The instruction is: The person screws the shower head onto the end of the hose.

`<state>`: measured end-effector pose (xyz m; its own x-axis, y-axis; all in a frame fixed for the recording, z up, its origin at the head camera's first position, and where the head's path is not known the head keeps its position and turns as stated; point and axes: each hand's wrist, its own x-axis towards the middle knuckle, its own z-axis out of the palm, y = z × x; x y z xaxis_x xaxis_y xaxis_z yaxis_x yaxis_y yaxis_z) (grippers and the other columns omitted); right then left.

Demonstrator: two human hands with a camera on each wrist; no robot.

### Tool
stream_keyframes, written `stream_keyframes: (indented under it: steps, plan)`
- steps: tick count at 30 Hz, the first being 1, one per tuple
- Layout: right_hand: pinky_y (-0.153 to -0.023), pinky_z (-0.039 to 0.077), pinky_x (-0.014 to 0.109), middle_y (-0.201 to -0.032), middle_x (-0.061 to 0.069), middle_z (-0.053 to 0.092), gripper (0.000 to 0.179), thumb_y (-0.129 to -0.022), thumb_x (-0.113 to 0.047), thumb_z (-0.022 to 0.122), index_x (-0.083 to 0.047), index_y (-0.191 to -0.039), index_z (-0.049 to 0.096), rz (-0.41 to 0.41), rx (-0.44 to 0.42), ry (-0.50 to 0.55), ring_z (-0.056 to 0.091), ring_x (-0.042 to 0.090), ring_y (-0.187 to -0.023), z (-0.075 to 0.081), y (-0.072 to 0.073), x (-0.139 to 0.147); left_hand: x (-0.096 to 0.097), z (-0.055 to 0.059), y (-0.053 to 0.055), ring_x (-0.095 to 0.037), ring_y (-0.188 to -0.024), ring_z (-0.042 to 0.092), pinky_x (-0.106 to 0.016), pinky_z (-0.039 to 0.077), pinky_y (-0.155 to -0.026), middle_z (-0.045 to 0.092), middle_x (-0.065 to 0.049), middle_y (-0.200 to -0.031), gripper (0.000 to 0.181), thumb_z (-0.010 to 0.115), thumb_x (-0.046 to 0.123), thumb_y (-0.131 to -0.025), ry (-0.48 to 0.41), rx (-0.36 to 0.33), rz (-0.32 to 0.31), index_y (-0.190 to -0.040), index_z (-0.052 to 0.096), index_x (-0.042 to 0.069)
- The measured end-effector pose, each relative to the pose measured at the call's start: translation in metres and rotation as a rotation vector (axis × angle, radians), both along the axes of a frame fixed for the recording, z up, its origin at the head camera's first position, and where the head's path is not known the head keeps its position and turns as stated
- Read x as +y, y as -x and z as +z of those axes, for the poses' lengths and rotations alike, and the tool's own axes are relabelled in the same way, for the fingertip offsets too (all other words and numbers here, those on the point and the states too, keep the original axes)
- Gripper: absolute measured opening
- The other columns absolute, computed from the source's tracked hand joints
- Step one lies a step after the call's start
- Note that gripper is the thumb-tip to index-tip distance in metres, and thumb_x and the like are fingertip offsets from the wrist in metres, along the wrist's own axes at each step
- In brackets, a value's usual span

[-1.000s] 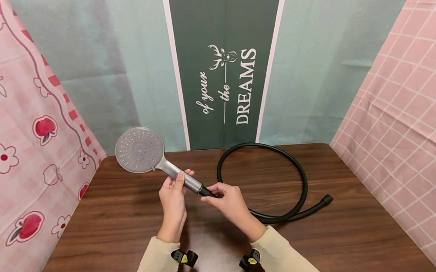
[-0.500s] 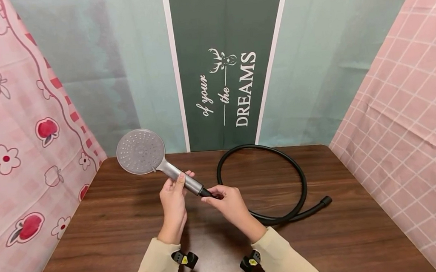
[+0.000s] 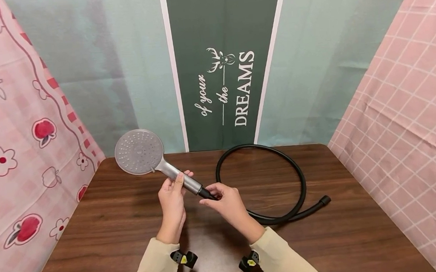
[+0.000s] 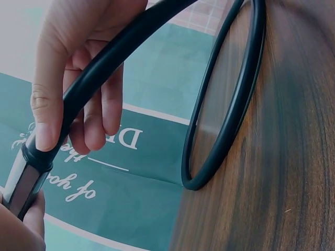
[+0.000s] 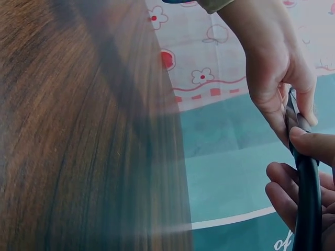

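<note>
A silver shower head with a round, dotted spray face hangs over the table, tilted to the upper left. My left hand grips its handle, thumb along the top side. At the handle's lower end sits the black end of a shower hose. My right hand holds the hose just below that joint. In the left wrist view, the thumb lies on the hose near the handle, with the other fingers behind it. The right wrist view shows the hose running down past the right fingers.
The hose loops on the brown wooden table to the right, its free end pointing right. Teal and green cloth hangs behind. Pink cloths stand at the left and right. Black wrist cameras sit at both cuffs.
Both hands and the shower head stay nearly where they were. The right fingers have shifted slightly at the hose end; the head view has moved a little.
</note>
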<state>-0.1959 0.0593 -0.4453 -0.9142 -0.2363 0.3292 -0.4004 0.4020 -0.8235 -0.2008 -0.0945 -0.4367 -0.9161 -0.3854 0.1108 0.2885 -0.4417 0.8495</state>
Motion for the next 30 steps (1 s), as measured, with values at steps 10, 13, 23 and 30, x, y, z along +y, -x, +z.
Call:
stream_keyframes:
  steps: [10, 13, 23, 30]
  plan:
    - [-0.061, 0.053, 0.019, -0.084, 0.009, 0.076, 0.024, -0.078, -0.017, 0.086, -0.006, -0.094, 0.072, -0.011, 0.07, 0.043, 0.069, 0.016, -0.074, -0.0014, -0.001, -0.0021, 0.0009, 0.0007, -0.0009, -0.013, -0.088, 0.074, -0.023, 0.057, -0.085, 0.075, -0.002, -0.088, 0.026, 0.057, 0.012, -0.101, -0.015, 0.002, 0.009, -0.116, 0.058, -0.009]
    - [-0.06, 0.053, 0.019, -0.084, 0.01, 0.076, 0.023, -0.078, -0.017, 0.086, -0.006, -0.093, 0.072, -0.009, 0.071, 0.052, 0.07, 0.016, -0.073, -0.0018, -0.001, -0.0021, 0.0011, 0.0008, -0.001, -0.012, -0.088, 0.074, -0.023, 0.057, -0.086, 0.075, -0.002, -0.089, 0.027, 0.057, 0.013, -0.101, -0.016, 0.005, 0.006, -0.116, 0.058, -0.009]
    - [-0.059, 0.052, 0.019, -0.084, 0.011, 0.076, 0.022, -0.078, -0.017, 0.085, -0.005, -0.093, 0.073, -0.007, 0.044, 0.06, 0.069, 0.016, -0.072, -0.0008, -0.0021, -0.0008, 0.0021, 0.0002, -0.0019, -0.017, -0.092, 0.075, -0.023, 0.057, -0.085, 0.075, -0.003, -0.089, 0.027, 0.058, 0.013, -0.101, -0.017, 0.003, 0.004, -0.116, 0.059, -0.009]
    - [-0.058, 0.052, 0.019, -0.083, 0.011, 0.076, 0.022, -0.078, -0.018, 0.085, -0.005, -0.092, 0.074, -0.007, 0.044, 0.067, 0.068, 0.014, -0.071, 0.0002, -0.0016, -0.0007, 0.0025, 0.0007, -0.0018, -0.015, -0.091, 0.075, -0.023, 0.057, -0.085, 0.075, -0.002, -0.089, 0.027, 0.058, 0.013, -0.101, -0.015, 0.006, 0.004, -0.115, 0.059, -0.009]
